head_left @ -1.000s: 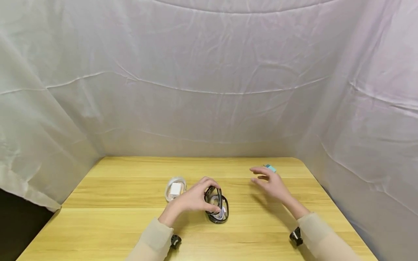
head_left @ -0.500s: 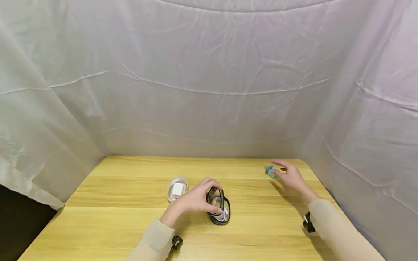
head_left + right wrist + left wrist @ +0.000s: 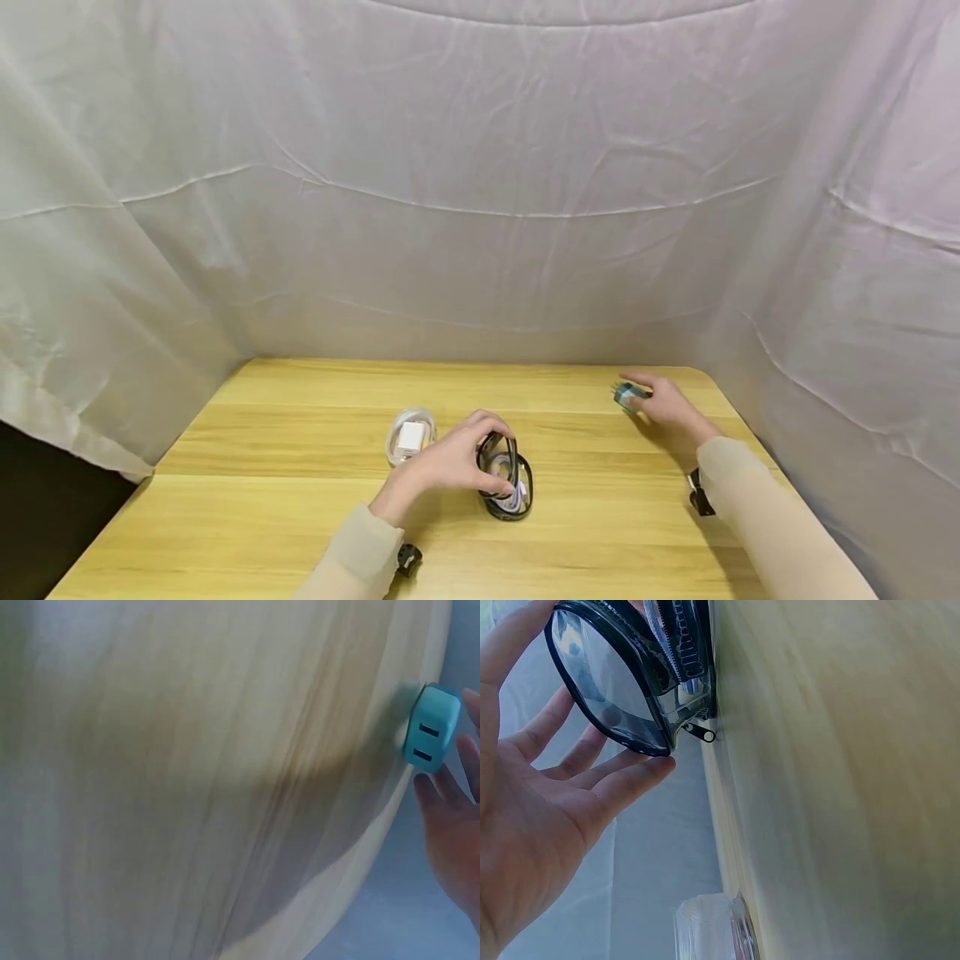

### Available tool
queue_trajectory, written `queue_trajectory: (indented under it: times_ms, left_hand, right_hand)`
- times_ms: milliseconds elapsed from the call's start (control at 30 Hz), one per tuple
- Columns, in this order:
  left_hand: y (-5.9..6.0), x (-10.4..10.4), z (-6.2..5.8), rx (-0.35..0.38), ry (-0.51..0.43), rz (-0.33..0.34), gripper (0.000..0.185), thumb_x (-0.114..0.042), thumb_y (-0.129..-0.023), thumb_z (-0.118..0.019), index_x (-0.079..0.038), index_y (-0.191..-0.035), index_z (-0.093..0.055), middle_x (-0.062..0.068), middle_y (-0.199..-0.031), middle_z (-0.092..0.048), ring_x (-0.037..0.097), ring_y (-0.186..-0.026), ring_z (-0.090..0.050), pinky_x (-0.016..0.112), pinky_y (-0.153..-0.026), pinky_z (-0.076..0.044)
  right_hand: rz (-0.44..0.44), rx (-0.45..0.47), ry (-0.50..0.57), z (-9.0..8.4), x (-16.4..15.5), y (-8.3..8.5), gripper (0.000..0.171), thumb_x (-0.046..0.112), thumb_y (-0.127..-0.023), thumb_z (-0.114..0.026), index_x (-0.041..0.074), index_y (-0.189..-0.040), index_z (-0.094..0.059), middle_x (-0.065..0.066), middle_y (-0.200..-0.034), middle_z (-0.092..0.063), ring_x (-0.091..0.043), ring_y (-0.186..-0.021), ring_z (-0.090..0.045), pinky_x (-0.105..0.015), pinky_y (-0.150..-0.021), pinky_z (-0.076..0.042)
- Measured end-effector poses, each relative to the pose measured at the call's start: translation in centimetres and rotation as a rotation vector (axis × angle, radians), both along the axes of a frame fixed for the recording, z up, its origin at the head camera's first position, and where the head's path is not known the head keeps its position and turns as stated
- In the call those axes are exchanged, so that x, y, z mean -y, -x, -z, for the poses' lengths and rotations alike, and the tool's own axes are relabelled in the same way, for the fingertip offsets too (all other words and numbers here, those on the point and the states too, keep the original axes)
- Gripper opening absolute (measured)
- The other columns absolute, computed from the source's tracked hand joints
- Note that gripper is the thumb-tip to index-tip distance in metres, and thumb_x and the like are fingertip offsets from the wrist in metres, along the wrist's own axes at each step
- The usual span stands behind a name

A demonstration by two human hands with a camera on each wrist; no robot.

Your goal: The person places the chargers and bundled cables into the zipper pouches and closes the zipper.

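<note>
Since a second ago the right hand point(image 3: 663, 406) has crossed to the far right corner, where its fingers point(image 3: 450, 787) now close lightly around the teal charger plug point(image 3: 627, 396). Left hand point(image 3: 450, 460) stays put, fingers curled over the clear black-trimmed zip pouch point(image 3: 506, 475) standing mid-tabletop point(image 3: 285, 500). Just left of it sits a white charger in a clear case point(image 3: 408, 435).

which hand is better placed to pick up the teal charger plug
Right. The right hand already has its fingers around the teal charger plug near the table's far right corner. The left hand is busy holding the clear zip pouch open at mid-table.
</note>
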State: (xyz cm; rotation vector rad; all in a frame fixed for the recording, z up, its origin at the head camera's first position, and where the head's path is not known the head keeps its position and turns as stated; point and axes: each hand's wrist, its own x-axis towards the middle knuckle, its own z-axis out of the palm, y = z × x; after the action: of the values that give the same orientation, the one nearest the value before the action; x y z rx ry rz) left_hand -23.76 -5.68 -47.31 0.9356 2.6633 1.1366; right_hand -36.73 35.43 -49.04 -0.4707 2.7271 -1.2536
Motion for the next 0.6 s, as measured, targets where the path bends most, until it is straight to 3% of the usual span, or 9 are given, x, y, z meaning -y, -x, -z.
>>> queue_trajectory:
  times_ms: [100,267,600]
  left_hand:
    - [0.01,-0.13,0.09,0.004,0.003,-0.003,0.072,-0.046,-0.077,-0.091,-0.021,-0.137,-0.059,-0.006,-0.145,-0.049,0.02,-0.136,-0.05,0.049,-0.116,-0.043]
    - [0.07,-0.3,0.26,0.013,0.004,-0.009,0.072,-0.047,-0.077,-0.091,-0.023,-0.137,-0.059,-0.007,-0.146,-0.049,0.021,-0.136,-0.05,0.05,-0.115,-0.043]
    - [0.4,-0.13,0.29,0.013,-0.001,-0.006,0.072,-0.048,-0.077,-0.09,-0.024,-0.138,-0.058,-0.007,-0.145,-0.049,0.023,-0.137,-0.05,0.052,-0.115,-0.043]
  right_hand:
    - [-0.006,-0.009,-0.021,0.43,-0.03,0.05,0.056,0.003,-0.104,-0.058,-0.003,-0.157,-0.04,-0.037,-0.152,-0.042,-0.045,-0.127,-0.054,-0.044,-0.101,-0.052]
    - [-0.005,-0.128,-0.155,0.68,-0.18,-0.01,0.05,0.003,-0.102,-0.061,-0.005,-0.15,-0.049,-0.036,-0.15,-0.046,-0.049,-0.123,-0.056,-0.059,-0.103,-0.05]
    - [-0.037,-0.175,-0.198,0.67,0.14,-0.06,0.048,0.007,-0.1,-0.065,-0.01,-0.144,-0.053,-0.037,-0.152,-0.043,-0.057,-0.128,-0.051,-0.066,-0.104,-0.047]
